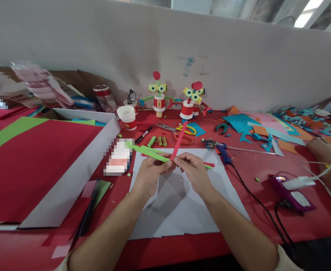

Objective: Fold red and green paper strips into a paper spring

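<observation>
Over the white paper sheet (179, 203), my left hand (152, 173) pinches a green paper strip (151, 152) that sticks out to the upper left. My right hand (193, 169) pinches a red paper strip (179, 141) rising away from me. Both strips meet between my fingertips, which nearly touch. How they are joined there is too small to make out. Ends of another red strip (210, 164) and a green one show past my right hand, close to the sheet. Several folded green paper springs (162, 141) lie just beyond the sheet.
Scissors (188, 130), a pen (144, 134) and a glue gun (223, 150) lie beyond the sheet. Paper-cup figures (159, 102) stand by the wall. A box of coloured paper (69, 195) is left; a purple power strip (292, 194) and another person's hand (322, 150) are right.
</observation>
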A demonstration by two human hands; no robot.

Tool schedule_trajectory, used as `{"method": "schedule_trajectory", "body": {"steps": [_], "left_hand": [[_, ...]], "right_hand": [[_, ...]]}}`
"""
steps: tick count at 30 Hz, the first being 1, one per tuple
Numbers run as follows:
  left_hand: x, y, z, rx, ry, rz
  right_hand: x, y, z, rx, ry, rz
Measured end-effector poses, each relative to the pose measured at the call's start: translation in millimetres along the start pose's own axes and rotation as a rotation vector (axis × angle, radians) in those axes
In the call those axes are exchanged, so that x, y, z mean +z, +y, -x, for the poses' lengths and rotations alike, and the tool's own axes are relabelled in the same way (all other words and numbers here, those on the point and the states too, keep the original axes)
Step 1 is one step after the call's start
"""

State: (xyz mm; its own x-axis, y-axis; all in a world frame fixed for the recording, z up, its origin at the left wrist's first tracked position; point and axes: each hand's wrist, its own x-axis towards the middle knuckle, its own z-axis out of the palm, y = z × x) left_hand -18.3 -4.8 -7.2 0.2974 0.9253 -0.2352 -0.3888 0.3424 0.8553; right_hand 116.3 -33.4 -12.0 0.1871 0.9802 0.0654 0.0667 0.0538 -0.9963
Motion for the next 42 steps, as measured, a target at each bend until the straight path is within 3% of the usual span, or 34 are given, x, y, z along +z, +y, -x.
{"method": "schedule_trajectory", "body": {"steps": [5,7,10,12,19,23,29,38,42], "left_hand": [[1.9,-4,1,0.127,0.025,-0.061],[1.5,-6,1,0.135,0.040,-0.043],[0.4,-5,-2,0.045,0.031,0.050],[-0.3,-4,-4,-0.014,0.039,0.123],[0.1,-6,-4,-0.070,0.077,0.207],[2.1,-7,-2,-0.071,0.041,0.197],[1.8,-4,1,-0.029,0.080,0.208],[1.7,-10,-4,0.077,0.099,0.173],[0.9,-12,-5,0.064,0.119,0.190]], "right_hand": [[3,-3,7,-0.312,0.107,0.340],[3,-2,7,-0.225,0.079,0.271],[1,-1,3,0.049,-0.012,-0.040],[1,0,2,0.126,-0.040,-0.207],[11,2,9,-0.140,-0.025,-0.064],[11,2,10,-0.146,0.000,-0.079],[7,-1,12,-0.198,0.022,0.014],[10,-2,11,-0.065,-0.024,-0.143],[9,-1,11,-0.153,0.010,-0.010]]}}
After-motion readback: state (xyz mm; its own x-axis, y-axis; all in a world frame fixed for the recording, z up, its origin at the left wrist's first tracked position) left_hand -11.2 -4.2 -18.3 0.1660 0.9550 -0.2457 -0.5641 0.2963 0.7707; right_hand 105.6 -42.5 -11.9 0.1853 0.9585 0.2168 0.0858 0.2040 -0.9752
